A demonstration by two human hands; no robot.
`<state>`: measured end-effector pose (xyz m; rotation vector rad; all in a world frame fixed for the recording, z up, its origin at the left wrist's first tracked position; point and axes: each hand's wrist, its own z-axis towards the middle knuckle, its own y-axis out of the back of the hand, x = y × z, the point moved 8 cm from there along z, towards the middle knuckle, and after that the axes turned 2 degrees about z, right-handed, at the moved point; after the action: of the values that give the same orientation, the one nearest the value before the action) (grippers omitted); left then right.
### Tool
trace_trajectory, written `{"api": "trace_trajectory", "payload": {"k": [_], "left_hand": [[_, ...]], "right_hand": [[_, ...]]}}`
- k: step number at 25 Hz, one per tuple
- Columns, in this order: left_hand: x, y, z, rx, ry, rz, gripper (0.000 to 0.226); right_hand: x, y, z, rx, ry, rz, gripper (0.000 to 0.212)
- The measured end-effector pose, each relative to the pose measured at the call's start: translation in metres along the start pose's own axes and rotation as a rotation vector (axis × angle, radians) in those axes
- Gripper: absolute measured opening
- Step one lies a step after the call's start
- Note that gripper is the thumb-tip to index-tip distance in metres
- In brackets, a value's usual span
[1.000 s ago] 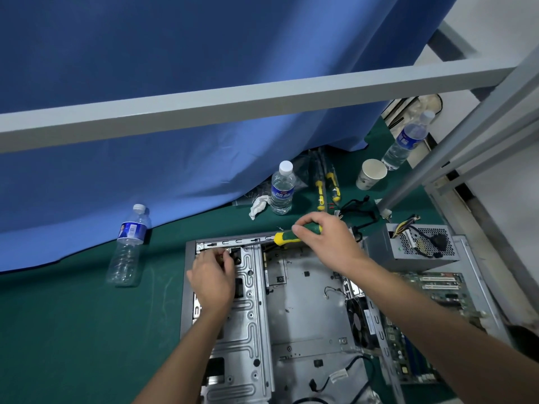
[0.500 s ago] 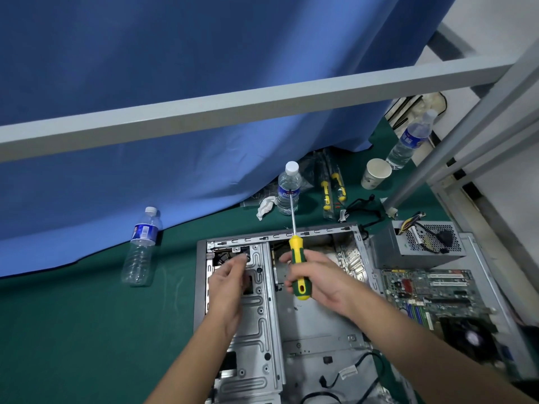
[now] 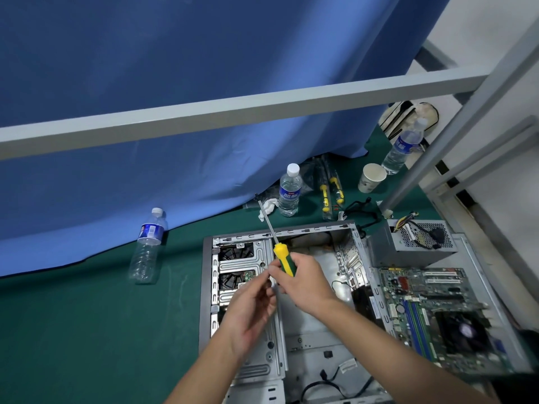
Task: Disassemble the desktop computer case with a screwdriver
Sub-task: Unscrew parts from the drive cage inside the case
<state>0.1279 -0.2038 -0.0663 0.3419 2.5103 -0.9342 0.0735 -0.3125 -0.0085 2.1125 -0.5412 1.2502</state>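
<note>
Head view: we look down at the open computer case [image 3: 280, 287] lying flat on the green worktop [image 3: 87, 330], its metal drive cage at the left side and a bare floor panel inside. Our right hand [image 3: 306, 282] has its grip wrapped round the yellow and green handle of the screwdriver [image 3: 278, 252], which is raised above the case with its shaft slanting up and away toward the blue curtain [image 3: 175, 112]. Our left hand [image 3: 252, 310] hovers just beside it with fingers loosely curled, fingertips near the lower end of the handle; whether they touch it we cannot tell. A motherboard [image 3: 431, 310] lies right of the case, with a grey power supply [image 3: 414, 243] behind it. Three water bottles stand on the worktop: one at the left [image 3: 147, 246], one behind the case [image 3: 289, 191], one at the far right [image 3: 404, 147] beside a paper cup [image 3: 372, 177]
</note>
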Motion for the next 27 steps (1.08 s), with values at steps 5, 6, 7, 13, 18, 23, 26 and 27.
{"api": "trace_trajectory", "payload": {"k": [5, 6, 7, 13, 18, 23, 26, 27], "left_hand": [[-0.011, 0.009, -0.019, -0.302, -0.501, 1.302, 0.037], [-0.003, 0.008, -0.023, -0.35, -0.568, 1.547, 0.056], [0.008, 0.008, -0.023, -0.385, -0.563, 1.7, 0.071], [0.053, 0.011, -0.014, -0.535, -0.501, 1.984, 0.088], [0.054, 0.014, -0.012, -0.605, -0.562, 2.015, 0.084], [0.055, 0.014, -0.014, -0.619, -0.562, 2.009, 0.079], [0.055, 0.013, -0.015, -0.627, -0.594, 2.007, 0.08], [0.055, 0.013, -0.015, -0.63, -0.599, 2.004, 0.08]], "right_hand": [[-0.028, 0.054, -0.014, -0.093, -0.042, 0.085, 0.008], [-0.036, 0.07, -0.016, -0.119, -0.056, 0.088, 0.006], [-0.044, 0.087, -0.019, -0.148, -0.068, 0.088, 0.005], [-0.119, 0.188, -0.046, -0.337, -0.175, 0.024, 0.012], [-0.212, 0.22, -0.07, -0.327, -0.354, -0.142, 0.029], [-0.26, 0.192, -0.071, -0.229, -0.389, -0.317, 0.022], [-0.271, 0.175, -0.063, -0.21, -0.407, -0.301, 0.013], [-0.274, 0.171, -0.06, -0.216, -0.414, -0.297, 0.009]]}}
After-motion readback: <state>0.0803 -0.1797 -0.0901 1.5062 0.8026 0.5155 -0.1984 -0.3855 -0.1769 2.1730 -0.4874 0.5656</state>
